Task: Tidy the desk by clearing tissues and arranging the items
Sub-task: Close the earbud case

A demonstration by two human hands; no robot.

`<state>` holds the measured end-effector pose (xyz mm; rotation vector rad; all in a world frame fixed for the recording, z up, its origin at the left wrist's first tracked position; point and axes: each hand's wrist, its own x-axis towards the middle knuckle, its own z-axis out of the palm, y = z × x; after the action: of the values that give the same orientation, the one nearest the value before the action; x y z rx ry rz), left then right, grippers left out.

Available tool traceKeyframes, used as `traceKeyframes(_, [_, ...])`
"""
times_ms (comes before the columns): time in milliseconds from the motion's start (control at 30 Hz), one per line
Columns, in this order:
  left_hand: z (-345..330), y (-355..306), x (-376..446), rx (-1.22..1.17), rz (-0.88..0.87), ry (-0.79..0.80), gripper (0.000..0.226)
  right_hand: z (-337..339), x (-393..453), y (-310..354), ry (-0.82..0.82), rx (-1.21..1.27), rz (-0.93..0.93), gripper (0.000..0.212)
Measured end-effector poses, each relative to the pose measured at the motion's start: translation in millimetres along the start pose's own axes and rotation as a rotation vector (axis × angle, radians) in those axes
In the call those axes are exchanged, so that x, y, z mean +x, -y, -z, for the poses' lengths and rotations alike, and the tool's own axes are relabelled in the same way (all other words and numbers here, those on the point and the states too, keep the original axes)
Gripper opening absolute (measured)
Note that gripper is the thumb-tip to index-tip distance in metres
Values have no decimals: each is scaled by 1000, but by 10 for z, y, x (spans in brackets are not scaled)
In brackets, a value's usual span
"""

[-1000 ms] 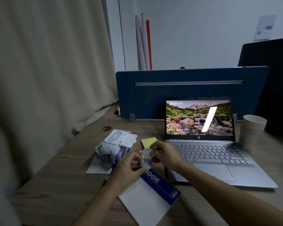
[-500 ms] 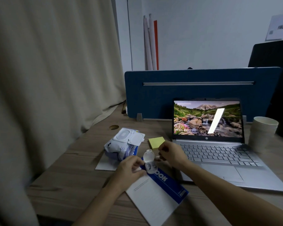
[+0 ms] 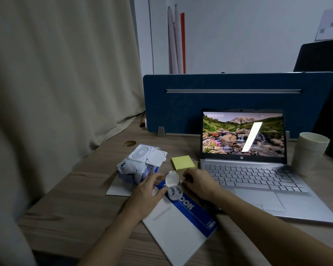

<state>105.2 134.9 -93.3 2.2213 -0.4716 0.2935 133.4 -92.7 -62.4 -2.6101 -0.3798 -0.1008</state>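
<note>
Earbud case [image 3: 173, 186] open, lid up, resting on blue-banded booklet [image 3: 183, 221] near desk's [image 3: 69, 204] middle front. Left hand [image 3: 149, 191] curled round case's left side. Right hand [image 3: 197, 182] just right of case, fingers curled, apparently pinching something small and white; contents unclear. Case lies between both hands; left nearer, in contact. Wet-wipes pack [image 3: 140, 163] toward left edge, lid flap open. Loose tissues not discernible. Laptop [image 3: 254, 169] right of hands. Image dim.

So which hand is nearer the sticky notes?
Right. The right hand sits just below the sticky notes; the left hand is farther, holding the earbud case.
</note>
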Motion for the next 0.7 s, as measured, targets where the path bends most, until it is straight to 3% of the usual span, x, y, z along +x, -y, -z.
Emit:
traceKeyframes(233, [-20,13,-26,28,-9,-21,22,-71,47,-11,-29,-11,16,25])
traceKeyframes(433, [-25,6,-11,57,6,-41,20,12,-92,-27,-147,105,52,14])
traceKeyframes(700, [-15,-69,-50,106,19,-54,17,67,-328,102,-154,173,128,11])
